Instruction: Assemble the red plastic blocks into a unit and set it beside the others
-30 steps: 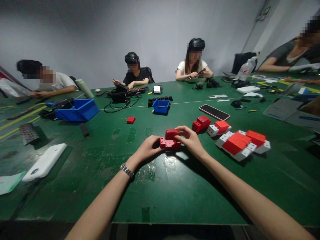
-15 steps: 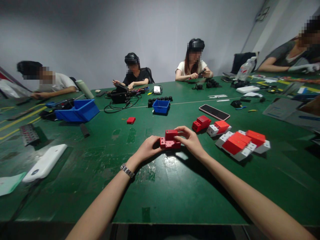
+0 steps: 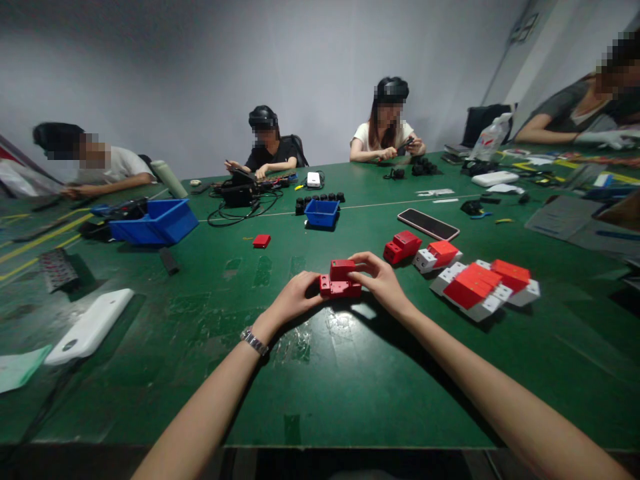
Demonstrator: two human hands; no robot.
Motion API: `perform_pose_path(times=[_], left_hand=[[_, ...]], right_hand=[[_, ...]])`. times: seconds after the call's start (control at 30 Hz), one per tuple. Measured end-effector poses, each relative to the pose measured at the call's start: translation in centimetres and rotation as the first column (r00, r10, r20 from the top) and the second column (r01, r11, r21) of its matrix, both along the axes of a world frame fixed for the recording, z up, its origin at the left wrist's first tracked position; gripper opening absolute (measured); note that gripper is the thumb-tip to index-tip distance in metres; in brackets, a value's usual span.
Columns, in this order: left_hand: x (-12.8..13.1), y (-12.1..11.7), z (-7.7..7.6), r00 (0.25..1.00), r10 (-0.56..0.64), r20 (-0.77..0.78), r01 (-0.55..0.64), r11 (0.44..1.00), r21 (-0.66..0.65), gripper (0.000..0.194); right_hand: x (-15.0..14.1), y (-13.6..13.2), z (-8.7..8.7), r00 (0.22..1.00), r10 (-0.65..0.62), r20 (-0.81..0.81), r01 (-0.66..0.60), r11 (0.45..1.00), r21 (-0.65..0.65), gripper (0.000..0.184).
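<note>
A red stepped block [image 3: 341, 280] sits at the middle of the green table [image 3: 350, 380], gripped from both sides. My left hand [image 3: 295, 299], with a watch on its wrist, curls against the block's left end. My right hand [image 3: 381, 279] closes on its right side, thumb and fingers over the upper part. To the right lie another red block [image 3: 403, 245], a red-and-white block [image 3: 436, 256] and a larger cluster of red-and-white blocks [image 3: 483, 285].
A phone [image 3: 429, 225] lies beyond the blocks. A small blue bin [image 3: 322, 212], a small red piece [image 3: 261, 241], a large blue bin [image 3: 155, 220] and a white device [image 3: 90, 327] sit around. Several other people sit at the far and side edges.
</note>
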State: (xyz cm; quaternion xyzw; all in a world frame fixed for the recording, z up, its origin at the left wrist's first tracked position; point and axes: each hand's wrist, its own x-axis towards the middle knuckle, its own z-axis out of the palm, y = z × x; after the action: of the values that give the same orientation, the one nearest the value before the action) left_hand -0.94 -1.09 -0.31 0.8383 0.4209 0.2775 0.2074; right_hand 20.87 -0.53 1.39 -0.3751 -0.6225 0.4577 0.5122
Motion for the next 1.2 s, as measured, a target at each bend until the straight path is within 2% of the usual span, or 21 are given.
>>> perform_pose_path(times=[1.2], left_hand=[[-0.04,-0.03,-0.11,1.0,0.003,-0.017,-0.002,1.0,0.011,0.039]], right_hand=[[0.04,-0.06,0.17,0.998,0.017,0.057,-0.018,1.0,0.016,0.021]])
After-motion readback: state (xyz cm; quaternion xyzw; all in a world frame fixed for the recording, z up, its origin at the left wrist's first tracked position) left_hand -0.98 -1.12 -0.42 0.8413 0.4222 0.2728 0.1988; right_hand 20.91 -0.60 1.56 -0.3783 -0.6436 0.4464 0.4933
